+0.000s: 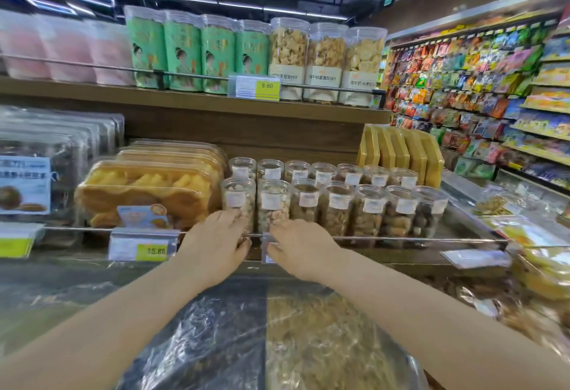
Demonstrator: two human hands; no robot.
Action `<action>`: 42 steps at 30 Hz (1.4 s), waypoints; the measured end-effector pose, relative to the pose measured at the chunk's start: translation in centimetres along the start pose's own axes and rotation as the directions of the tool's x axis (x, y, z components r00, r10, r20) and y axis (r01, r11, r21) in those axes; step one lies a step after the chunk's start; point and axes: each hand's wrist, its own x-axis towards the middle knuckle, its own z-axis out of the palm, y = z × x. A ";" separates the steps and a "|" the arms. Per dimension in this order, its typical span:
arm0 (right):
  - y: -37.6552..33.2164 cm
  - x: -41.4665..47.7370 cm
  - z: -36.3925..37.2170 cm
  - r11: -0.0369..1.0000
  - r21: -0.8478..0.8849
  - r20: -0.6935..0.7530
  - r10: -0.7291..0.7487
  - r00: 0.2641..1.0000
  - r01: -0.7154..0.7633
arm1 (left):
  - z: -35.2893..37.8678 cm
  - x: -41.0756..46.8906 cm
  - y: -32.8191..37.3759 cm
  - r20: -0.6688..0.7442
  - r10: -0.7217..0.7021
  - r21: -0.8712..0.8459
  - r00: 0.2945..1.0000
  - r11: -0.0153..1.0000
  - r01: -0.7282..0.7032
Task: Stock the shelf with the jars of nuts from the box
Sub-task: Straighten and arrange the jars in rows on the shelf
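Blur and the wire rail (370,238) obscure the jar bases. Over the rail, the left hand (216,246) touches the leftmost front jar (238,200) and the right hand (300,246) the second jar (274,204); whether the fingers grip cannot be told. Behind the rail's left stretch sits a pastry tray (145,192).

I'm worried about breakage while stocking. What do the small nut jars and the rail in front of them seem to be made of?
The nut jars look like clear, glossy plastic rather than glass: thin see-through walls showing the contents, though blur leaves that open. The rail looks like thin polished metal, bright with a silvery glint.
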 end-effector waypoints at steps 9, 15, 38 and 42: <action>-0.1 3.1 1.9 0.995 0.027 -0.015 0.093 0.996 -0.092 | 1.9 2.3 -0.5 0.014 -0.040 -0.071 0.999 0.997 0.040; -0.3 5.7 2.6 0.978 0.071 0.016 0.197 0.980 -0.197 | 2.3 4.0 -0.8 0.040 -0.104 -0.111 0.994 0.988 0.108; 8.9 -1.7 0.1 0.976 -0.041 -0.321 0.189 0.928 -0.214 | 0.9 7.4 4.3 -0.258 0.051 -0.282 0.965 0.951 -0.126; 11.6 -1.7 -0.9 0.955 -0.067 -0.326 0.251 0.911 -0.288 | 0.7 10.0 6.2 -0.247 0.084 -0.188 0.965 0.973 -0.133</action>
